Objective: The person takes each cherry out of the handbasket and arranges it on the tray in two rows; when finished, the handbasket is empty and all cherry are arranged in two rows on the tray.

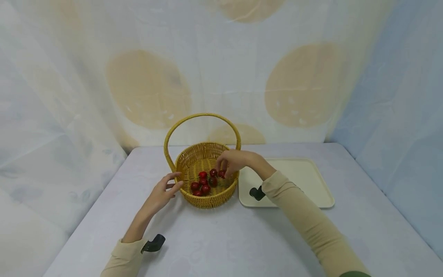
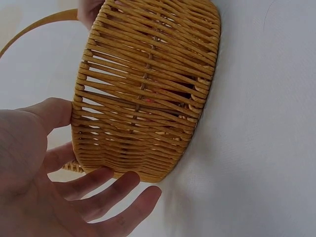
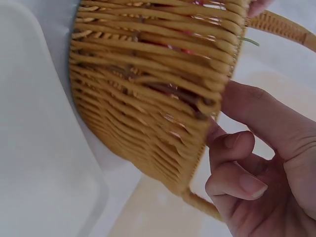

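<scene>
A yellow-brown wicker basket [image 1: 206,202] with a tall arched handle stands on the table. Several red cherries [image 1: 205,189] lie in its bottom, some darker than others. At the left rim, my left hand [image 1: 162,194] holds the basket, thumb on the rim and the other fingers spread along the outside wall. My right hand [image 1: 233,159] reaches over the right rim into the basket, its fingertips around a cherry [image 1: 222,174]. In the right wrist view the basket wall [image 3: 148,89] hides those fingertips; a thin green stem [image 3: 251,41] sticks out past the rim.
A cream rectangular tray [image 1: 304,177] lies right of the basket, partly under my right forearm. Pale cloth covers the table [image 1: 214,238]. Curtains with tan circles [image 1: 149,88] hang behind and at the sides. Dark wrist-worn pieces [image 1: 154,243] jut from both sleeves.
</scene>
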